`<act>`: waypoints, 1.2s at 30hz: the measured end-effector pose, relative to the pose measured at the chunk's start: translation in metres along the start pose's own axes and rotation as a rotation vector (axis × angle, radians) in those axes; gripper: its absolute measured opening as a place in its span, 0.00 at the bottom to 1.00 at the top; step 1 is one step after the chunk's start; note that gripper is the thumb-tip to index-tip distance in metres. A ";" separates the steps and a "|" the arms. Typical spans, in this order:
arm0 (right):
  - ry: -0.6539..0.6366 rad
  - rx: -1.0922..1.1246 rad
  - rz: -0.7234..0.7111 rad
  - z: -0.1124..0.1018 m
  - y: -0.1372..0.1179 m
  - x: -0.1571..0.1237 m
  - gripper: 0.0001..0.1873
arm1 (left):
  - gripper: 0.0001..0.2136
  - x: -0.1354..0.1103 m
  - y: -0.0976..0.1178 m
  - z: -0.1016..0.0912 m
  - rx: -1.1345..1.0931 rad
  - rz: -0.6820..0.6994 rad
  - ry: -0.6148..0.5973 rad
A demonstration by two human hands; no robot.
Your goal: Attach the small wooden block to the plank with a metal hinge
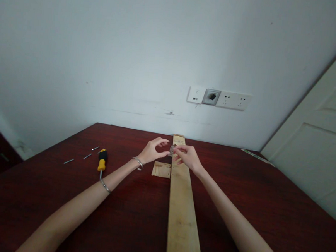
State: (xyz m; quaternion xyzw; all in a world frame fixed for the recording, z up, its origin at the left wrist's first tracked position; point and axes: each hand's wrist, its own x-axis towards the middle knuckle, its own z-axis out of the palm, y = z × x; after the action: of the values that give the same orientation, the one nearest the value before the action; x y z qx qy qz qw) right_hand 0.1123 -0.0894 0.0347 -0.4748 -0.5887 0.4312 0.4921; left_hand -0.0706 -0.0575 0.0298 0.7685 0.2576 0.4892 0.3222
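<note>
My right hand (186, 157) pinches a small metal plate with holes (171, 151), which looks like a hinge or bracket, above the far part of a long wooden board (181, 212). To its left, my left hand (153, 151) is open, thumb and fingers curved apart around free space close to the plate. Whether its fingertips touch the plate is hard to see. A short wooden block (161, 169) lies against the board's left side, just below my left hand.
A yellow and black screwdriver (102, 160) lies left of my left forearm, with several screws or nails (87, 156) beside it. The dark red table (119, 223) meets a white wall with sockets (234, 100). A thin strip (257, 156) lies at the far right, near a white door (325, 154).
</note>
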 end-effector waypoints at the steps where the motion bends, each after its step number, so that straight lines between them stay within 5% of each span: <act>1: -0.020 0.014 0.025 -0.001 -0.002 0.000 0.11 | 0.22 0.000 0.002 -0.004 0.025 0.022 -0.011; 11: -0.126 0.077 0.053 -0.006 -0.004 -0.002 0.11 | 0.31 -0.001 0.009 -0.007 0.128 0.059 -0.227; 19: -0.170 0.057 0.063 -0.010 -0.002 -0.002 0.13 | 0.21 0.000 0.004 -0.008 0.351 0.217 -0.272; 36: -0.166 0.044 0.076 -0.012 0.001 0.000 0.12 | 0.19 0.000 -0.004 -0.010 0.429 0.269 -0.269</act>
State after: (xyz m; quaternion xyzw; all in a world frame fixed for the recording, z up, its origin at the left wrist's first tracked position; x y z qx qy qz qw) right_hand 0.1241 -0.0888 0.0358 -0.4485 -0.5994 0.5002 0.4351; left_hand -0.0805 -0.0526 0.0298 0.9043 0.2059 0.3554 0.1159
